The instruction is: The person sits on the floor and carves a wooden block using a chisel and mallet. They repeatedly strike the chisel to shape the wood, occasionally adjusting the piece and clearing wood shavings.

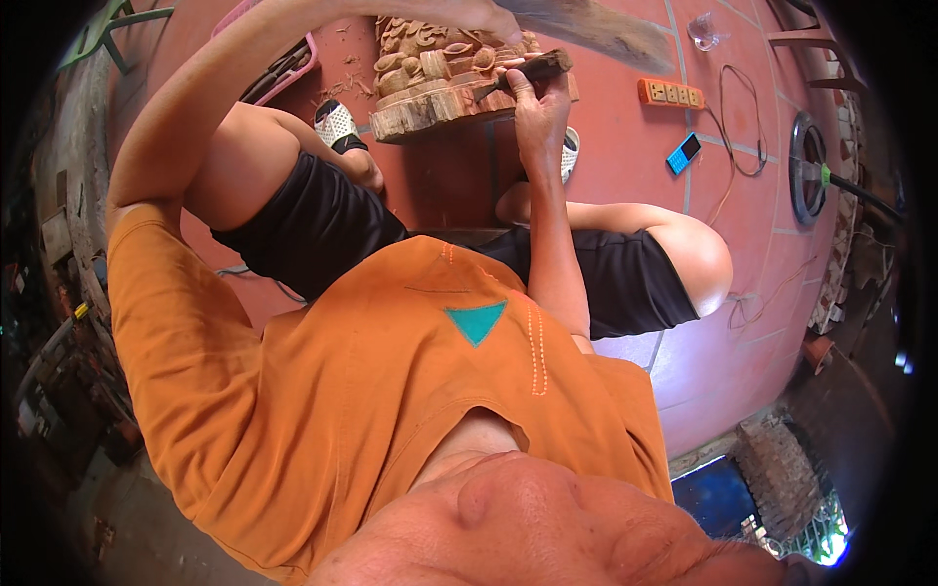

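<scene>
Carving step: your right hand (539, 105) grip pinches chisel (523, 71) against wood carving (440, 73); left hand (467, 14) grip clamps mallet (596, 29) above carving; strike needs aim

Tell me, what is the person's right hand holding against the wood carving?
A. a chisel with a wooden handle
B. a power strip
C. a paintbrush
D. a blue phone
A: the right hand grips a chisel with a wooden handle, its blade set against the wood carving.

The wood carving (440, 78) is set at twelve o'clock; the power strip (670, 93) and phone (683, 153) lie at two o'clock.
</scene>
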### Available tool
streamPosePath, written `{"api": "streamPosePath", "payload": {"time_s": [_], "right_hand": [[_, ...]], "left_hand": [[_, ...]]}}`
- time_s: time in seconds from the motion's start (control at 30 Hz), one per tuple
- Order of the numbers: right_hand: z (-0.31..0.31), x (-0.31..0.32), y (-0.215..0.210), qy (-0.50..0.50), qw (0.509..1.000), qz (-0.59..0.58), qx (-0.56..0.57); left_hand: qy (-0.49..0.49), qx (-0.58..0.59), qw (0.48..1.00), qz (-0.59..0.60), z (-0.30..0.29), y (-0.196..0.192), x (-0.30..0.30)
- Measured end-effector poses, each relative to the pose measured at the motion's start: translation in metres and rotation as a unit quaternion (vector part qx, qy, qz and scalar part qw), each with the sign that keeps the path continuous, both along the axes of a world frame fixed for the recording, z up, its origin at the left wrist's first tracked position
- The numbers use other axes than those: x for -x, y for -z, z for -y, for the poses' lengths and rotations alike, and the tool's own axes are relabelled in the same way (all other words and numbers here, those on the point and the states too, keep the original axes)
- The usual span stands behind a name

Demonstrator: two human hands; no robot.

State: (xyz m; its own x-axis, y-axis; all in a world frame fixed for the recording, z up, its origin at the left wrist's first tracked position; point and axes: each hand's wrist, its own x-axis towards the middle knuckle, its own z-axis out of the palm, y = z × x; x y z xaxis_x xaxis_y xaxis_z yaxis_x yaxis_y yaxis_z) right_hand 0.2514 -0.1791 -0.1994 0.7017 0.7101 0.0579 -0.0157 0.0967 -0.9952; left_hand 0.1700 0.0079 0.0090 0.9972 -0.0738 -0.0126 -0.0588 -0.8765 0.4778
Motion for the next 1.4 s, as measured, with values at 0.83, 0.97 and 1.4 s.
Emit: {"api": "streamPosePath", "payload": {"time_s": [0.83, 0.97, 1.4], "right_hand": [[0.002, 0.005, -0.002, -0.005, 0.999, 0.038, 0.016], [0.003, 0.005, -0.006, -0.019, 0.998, 0.05, 0.026], [0.008, 0.002, -0.013, 0.007, 1.0, 0.014, 0.01]], "left_hand": [[-0.003, 0.087, 0.996, -0.003, 0.014, -0.014, 0.007], [0.016, 0.038, 0.998, -0.051, 0.009, 0.015, 0.006], [-0.007, 0.047, 0.998, 0.029, 0.015, -0.012, 0.006]]}}
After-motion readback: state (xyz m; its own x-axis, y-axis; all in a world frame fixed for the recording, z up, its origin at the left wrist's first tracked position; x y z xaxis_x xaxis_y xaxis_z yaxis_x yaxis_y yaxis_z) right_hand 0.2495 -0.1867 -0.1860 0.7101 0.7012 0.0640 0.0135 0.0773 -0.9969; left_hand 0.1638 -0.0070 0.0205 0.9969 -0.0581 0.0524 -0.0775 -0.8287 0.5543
